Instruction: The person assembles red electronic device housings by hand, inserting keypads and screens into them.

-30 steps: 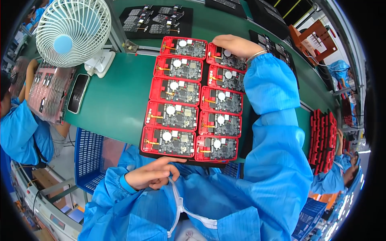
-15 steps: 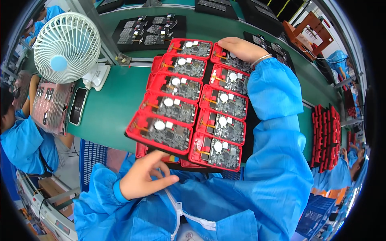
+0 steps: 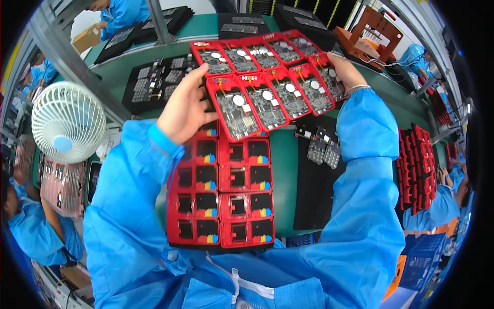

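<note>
Between my two hands is a raised, tilted board of red plastic casings (image 3: 208,82) in two rows. A grey circuit board (image 3: 267,110) with a round white disc fills each casing. My left hand (image 3: 186,105) grips the near left end, thumb along the edge and fingers partly hidden beneath. At the far right end my right hand (image 3: 346,71) holds on, its fingertips mostly out of sight behind the casings. Below, close to my body, lies a second set of red casings (image 3: 220,206) with dark square windows and small blue and yellow pieces.
A black mat (image 3: 314,190) with small keypad boards (image 3: 323,153) lies right of the lower casings. More boards rest on another mat (image 3: 135,77) at the far left. A white fan (image 3: 69,121) stands left, stacked red casings (image 3: 416,170) right. Co-workers sit at both sides.
My left hand has come up from below to grip the casings with the boards. These have turned and moved away from me, uncovering the lower red casings and the black mat.
</note>
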### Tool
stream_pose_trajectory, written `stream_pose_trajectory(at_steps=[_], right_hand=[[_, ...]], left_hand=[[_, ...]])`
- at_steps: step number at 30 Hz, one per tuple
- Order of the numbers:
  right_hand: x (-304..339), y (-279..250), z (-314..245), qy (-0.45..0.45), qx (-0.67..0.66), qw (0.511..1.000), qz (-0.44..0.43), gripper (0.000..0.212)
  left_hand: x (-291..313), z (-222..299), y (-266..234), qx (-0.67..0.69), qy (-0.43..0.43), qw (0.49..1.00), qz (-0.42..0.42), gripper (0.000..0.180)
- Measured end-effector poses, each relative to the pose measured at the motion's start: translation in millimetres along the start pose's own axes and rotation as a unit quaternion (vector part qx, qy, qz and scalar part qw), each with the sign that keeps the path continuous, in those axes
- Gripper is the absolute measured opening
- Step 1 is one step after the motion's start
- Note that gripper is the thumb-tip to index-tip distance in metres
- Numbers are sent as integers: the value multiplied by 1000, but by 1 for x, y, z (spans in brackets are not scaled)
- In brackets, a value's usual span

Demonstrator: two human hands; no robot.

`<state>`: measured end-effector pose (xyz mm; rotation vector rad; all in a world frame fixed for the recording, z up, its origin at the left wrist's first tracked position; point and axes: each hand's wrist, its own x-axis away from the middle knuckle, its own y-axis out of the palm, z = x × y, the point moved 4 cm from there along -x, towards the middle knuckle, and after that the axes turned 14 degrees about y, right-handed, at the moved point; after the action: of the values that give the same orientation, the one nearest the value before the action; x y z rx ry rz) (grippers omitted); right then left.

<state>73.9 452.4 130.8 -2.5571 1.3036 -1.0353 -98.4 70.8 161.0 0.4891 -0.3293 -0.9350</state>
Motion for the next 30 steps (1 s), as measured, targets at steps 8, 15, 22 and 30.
stream_pose_trajectory(at_steps=[8,15,22,30], right_hand=[[-46,-2,24,-63,31,993,93,50],[-72,33,33,-101,-4,989,110,58],[-72,67,40,-13,2,998,68,51],[-93,86,63,-3,35,999,23,59]], left_hand=[[-132,-80,-51,5,-62,998,-6,83],[-167,-101,-82,5,-112,994,2,71],[-174,-91,-103,-37,-105,993,38,45],[-176,-86,-104,-67,-66,994,53,41]])
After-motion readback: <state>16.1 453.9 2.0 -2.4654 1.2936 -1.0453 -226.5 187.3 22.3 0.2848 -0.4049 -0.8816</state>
